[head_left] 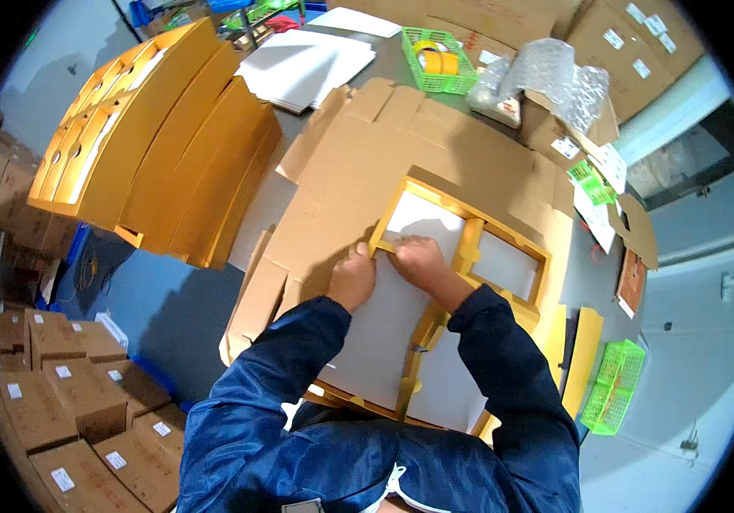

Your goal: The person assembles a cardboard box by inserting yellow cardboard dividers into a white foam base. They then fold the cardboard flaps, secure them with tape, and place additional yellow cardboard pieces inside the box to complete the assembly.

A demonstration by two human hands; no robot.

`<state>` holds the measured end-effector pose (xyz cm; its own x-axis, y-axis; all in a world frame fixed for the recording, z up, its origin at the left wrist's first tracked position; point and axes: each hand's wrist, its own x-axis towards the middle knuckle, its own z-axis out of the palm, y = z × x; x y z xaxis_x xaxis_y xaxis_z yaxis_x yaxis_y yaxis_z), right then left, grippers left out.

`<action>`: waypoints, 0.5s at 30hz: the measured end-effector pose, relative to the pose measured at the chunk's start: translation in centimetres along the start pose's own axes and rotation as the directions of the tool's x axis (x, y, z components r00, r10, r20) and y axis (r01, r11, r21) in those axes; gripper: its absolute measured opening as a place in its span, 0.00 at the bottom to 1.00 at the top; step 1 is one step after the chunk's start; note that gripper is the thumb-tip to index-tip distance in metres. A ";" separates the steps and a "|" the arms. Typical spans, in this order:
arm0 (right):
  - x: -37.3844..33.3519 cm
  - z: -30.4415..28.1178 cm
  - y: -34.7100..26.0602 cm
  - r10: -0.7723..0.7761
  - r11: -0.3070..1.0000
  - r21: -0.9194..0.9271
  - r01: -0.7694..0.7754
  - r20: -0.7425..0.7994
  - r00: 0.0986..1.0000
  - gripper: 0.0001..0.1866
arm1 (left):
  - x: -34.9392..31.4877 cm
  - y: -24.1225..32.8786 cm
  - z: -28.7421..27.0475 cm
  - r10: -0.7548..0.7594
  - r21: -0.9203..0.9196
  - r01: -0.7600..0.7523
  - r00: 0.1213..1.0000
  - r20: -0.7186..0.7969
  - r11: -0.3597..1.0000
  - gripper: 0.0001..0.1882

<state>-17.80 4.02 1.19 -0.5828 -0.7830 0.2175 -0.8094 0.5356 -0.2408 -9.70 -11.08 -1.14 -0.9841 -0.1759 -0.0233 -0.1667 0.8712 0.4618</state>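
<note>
A yellow frame (472,241) with crossing dividers and white backing panels (365,346) lies before me on flattened cardboard. At its left side, my left hand (352,278) is closed around the edge, thumb on top. Beside it, my right hand (422,263) is closed over the inner end of a short yellow piece (381,246) between the two fists; the fingertips are hidden. A long divider (418,359) slants toward my body, a small dark metal part (419,348) on it. My jacket covers the frame's near edge.
Flattened cardboard (341,162) covers the table. Stacked yellow units (158,145) stand left; white sheets (307,64) lie behind. A green basket (437,77) holds tape rolls. Bubble wrap (546,73) sits back right, another green basket (613,385) right. Cartons (85,393) fill the lower left.
</note>
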 end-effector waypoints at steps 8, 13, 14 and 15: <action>-8.0 -12.0 4.1 0.416 0.909 -0.074 -0.409 0.143 0.898 0.28 | 1.3 5.3 -2.7 0.720 0.041 -0.731 0.658 -0.222 0.681 0.30; -12.3 -10.4 3.8 0.363 0.932 -0.090 -0.352 0.272 0.891 0.27 | 4.2 10.9 -1.9 0.788 -0.154 -0.796 0.512 0.342 0.585 0.15; -12.4 -10.1 4.1 0.381 0.923 -0.076 -0.378 0.324 0.866 0.25 | 4.5 11.1 -1.7 0.777 -0.169 -0.787 0.506 0.374 0.593 0.14; -12.1 -9.7 3.9 0.392 0.913 -0.051 -0.404 0.378 0.839 0.24 | 4.4 10.9 -1.3 0.759 -0.181 -0.773 0.500 0.417 0.608 0.12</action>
<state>-14.61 18.70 6.82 -0.7790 -0.5660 -0.2697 -0.5074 0.8218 -0.2592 -15.80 -2.96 4.91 -0.6441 0.7643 -0.0307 0.6700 0.5831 0.4593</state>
